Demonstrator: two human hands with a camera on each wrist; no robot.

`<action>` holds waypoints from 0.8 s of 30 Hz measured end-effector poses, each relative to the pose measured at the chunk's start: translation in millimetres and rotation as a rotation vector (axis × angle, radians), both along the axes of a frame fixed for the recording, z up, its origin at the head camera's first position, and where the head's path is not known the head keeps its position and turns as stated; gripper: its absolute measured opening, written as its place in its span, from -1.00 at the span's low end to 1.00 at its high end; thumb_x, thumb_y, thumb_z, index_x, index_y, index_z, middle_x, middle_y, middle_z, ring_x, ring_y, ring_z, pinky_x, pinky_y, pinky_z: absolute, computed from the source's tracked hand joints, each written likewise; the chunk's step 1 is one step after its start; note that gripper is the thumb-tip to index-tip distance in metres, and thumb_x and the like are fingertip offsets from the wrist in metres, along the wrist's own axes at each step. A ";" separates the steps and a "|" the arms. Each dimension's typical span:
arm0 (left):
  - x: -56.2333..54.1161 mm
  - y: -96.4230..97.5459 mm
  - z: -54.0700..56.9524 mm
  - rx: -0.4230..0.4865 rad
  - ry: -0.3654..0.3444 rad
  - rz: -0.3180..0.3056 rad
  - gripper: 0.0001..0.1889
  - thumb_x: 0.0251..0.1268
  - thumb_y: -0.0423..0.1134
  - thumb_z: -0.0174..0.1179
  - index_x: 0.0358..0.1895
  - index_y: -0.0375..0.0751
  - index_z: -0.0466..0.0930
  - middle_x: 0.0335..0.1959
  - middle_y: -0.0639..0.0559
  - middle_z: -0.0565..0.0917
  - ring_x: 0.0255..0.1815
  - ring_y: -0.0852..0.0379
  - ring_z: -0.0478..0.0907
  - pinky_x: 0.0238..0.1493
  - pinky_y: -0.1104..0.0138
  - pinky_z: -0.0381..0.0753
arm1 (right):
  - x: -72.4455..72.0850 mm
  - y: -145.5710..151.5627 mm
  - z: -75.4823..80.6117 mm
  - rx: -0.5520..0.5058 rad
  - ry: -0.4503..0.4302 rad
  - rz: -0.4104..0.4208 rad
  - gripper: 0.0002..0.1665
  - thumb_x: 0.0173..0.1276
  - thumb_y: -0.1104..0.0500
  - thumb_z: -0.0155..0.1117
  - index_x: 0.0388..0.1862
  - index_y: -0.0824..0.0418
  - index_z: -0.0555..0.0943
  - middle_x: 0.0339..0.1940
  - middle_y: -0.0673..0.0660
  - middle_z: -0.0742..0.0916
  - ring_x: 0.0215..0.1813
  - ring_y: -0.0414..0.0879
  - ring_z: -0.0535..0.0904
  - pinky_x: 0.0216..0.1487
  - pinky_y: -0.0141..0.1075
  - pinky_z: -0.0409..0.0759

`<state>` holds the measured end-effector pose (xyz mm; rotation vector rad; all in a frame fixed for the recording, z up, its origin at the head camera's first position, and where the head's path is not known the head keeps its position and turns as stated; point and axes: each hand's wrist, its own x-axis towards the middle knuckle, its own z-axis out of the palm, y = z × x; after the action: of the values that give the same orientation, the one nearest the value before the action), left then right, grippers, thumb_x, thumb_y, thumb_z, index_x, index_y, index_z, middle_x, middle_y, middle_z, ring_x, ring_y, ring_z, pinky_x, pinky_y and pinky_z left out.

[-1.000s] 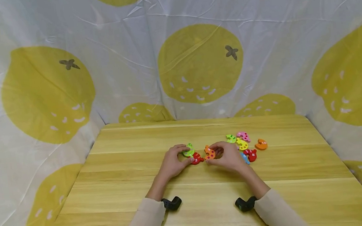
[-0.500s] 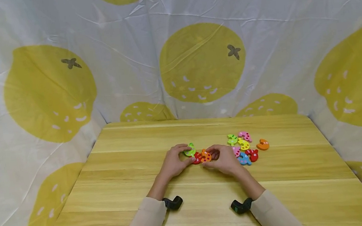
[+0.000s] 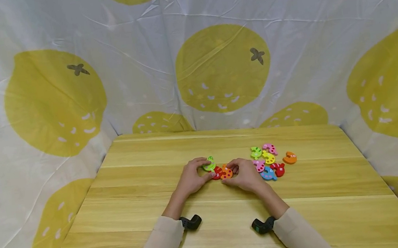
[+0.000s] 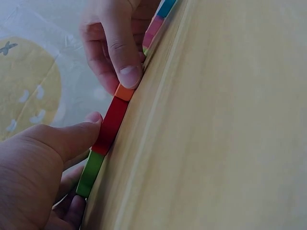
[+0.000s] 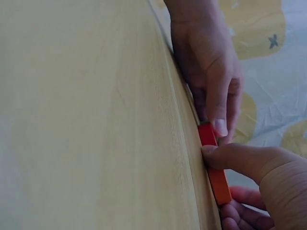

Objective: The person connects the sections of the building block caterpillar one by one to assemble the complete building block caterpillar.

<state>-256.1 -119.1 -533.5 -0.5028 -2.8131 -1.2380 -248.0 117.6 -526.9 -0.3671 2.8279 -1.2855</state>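
My left hand (image 3: 192,177) grips two joined puzzle pieces, its thumb on the red piece (image 4: 112,120) marked 2 and its fingers at the green piece (image 4: 90,175). Against the red one lies an orange puzzle piece (image 3: 226,171) with dark dots, pinched between the thumb and fingers of my right hand (image 3: 243,174). In the left wrist view the three pieces form a row flat on the table, edge to edge. My right thumb overlaps the seam of red and orange in the right wrist view. Part of the green piece is hidden by my left fingers.
Right of my right hand lies a loose group: a green piece (image 3: 256,152), a yellow piece (image 3: 269,157), pink pieces, a blue piece (image 3: 268,173) and a red piece (image 3: 278,169). An orange piece (image 3: 290,157) marked 10 sits apart. A lemon-print cloth (image 3: 136,82) hangs behind the wooden table (image 3: 130,236).
My right hand has moved left with the orange piece, closing the gap to the red one. More of the pink and blue pieces shows now. My left hand has stayed in place.
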 end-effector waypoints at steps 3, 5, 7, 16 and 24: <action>0.1 0.6 0.3 -0.003 0.004 0.000 -0.54 0.27 -0.01 0.45 0.21 -0.04 0.71 0.39 -0.03 0.59 0.48 -0.15 0.42 0.54 -0.06 0.34 | 0.4 -0.5 0.5 0.013 -0.005 -0.004 -0.41 -0.08 -0.04 0.77 -0.08 0.15 0.76 -0.28 -0.01 0.72 -0.26 -0.17 0.57 -0.17 -0.29 0.60; 0.4 0.9 0.3 -0.005 0.011 0.003 -0.52 0.25 0.02 0.46 0.20 -0.04 0.71 0.38 -0.03 0.59 0.47 -0.15 0.43 0.53 -0.07 0.35 | 0.4 -0.6 0.7 0.015 -0.008 -0.001 -0.40 -0.08 -0.05 0.77 -0.07 0.15 0.75 -0.27 -0.01 0.72 -0.25 -0.17 0.57 -0.17 -0.29 0.60; 0.8 1.2 0.1 -0.005 0.017 0.007 -0.50 0.22 0.05 0.48 0.19 -0.04 0.71 0.37 -0.03 0.59 0.46 -0.15 0.44 0.51 -0.08 0.36 | 0.5 -0.4 0.8 0.019 -0.013 0.006 -0.38 -0.08 -0.07 0.77 -0.06 0.15 0.74 -0.26 -0.01 0.71 -0.24 -0.17 0.57 -0.16 -0.30 0.60; 1.7 1.7 0.0 -0.018 0.012 0.040 -0.45 0.11 0.10 0.54 0.16 -0.03 0.71 0.27 -0.09 0.53 0.33 -0.18 0.48 0.41 -0.08 0.46 | -4.4 13.7 4.3 -0.083 -0.091 0.090 -0.33 -0.02 -0.07 0.75 0.03 0.19 0.72 -0.17 0.03 0.74 -0.17 -0.14 0.63 -0.08 -0.33 0.65; 1.5 0.9 -0.7 -0.040 0.014 0.038 -0.44 0.15 0.05 0.51 0.21 -0.05 0.68 0.34 -0.08 0.57 0.42 -0.18 0.44 0.48 -0.08 0.39 | -2.9 39.3 12.5 -0.034 0.000 0.143 -0.54 0.25 0.03 0.57 0.07 0.19 0.71 -0.09 0.05 0.77 -0.05 -0.10 0.66 0.03 -0.23 0.68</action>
<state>-254.6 -118.2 -534.2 -0.4556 -2.8273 -1.1692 -250.8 157.0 -514.4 -0.5589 2.7257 -1.3056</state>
